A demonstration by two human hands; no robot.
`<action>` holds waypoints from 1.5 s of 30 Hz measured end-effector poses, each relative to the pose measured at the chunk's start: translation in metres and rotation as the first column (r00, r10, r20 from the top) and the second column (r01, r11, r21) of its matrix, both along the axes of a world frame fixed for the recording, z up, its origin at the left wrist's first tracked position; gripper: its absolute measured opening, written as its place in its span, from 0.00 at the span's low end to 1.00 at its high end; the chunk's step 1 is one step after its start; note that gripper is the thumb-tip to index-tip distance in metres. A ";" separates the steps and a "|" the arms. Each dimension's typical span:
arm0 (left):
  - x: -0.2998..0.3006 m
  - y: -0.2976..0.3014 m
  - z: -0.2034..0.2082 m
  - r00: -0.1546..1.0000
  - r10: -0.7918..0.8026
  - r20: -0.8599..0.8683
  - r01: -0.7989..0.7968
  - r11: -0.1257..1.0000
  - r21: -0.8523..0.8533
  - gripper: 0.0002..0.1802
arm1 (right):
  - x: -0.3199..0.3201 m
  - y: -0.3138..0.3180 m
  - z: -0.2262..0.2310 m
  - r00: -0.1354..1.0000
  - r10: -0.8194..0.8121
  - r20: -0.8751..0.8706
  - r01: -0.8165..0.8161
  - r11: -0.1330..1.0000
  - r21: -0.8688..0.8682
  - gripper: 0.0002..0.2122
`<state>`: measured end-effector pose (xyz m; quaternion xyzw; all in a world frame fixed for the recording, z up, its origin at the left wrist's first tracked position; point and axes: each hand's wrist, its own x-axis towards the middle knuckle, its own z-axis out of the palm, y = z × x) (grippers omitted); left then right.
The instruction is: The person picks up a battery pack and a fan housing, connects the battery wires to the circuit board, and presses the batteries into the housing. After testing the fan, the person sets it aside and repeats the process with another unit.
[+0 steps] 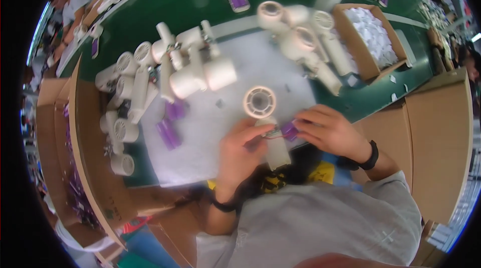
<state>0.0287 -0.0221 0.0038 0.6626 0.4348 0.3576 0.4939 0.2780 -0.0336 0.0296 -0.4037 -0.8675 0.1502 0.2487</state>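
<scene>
A white handheld fan (277,153) with a ring-shaped head lies upright before me, its handle toward my body. My left hand (240,152) is closed around the handle's upper part, thumb near a small green circuit board (273,131). Between the fingers of my right hand (328,130) is a purple battery pack (289,130), just right of the handle. Thin red wires (274,137) run from the pack to the handle. Farther left on the white mat (195,160) lie more purple battery packs (169,134).
White fan bodies (188,80) cluster on the left, others (300,42) at the back right. An open carton (373,70) of small white parts stands right. Tall cartons (92,142) flank the left, another (438,142) the right. A person (75,5) works far left.
</scene>
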 end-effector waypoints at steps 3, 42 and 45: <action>-0.003 0.001 0.007 0.998 0.022 -0.061 -0.025 0.999 -0.048 0.20 | -0.004 0.002 0.007 0.997 0.018 0.075 -0.023 0.997 0.067 0.10; -0.012 0.005 0.005 0.996 0.043 -0.077 -0.044 0.999 -0.009 0.21 | -0.022 0.003 0.025 0.917 0.082 0.390 -0.101 0.994 0.029 0.06; -0.013 0.005 0.002 0.997 0.029 -0.077 -0.029 1.000 -0.002 0.20 | -0.021 0.004 0.025 0.909 0.102 0.404 -0.115 0.993 0.008 0.06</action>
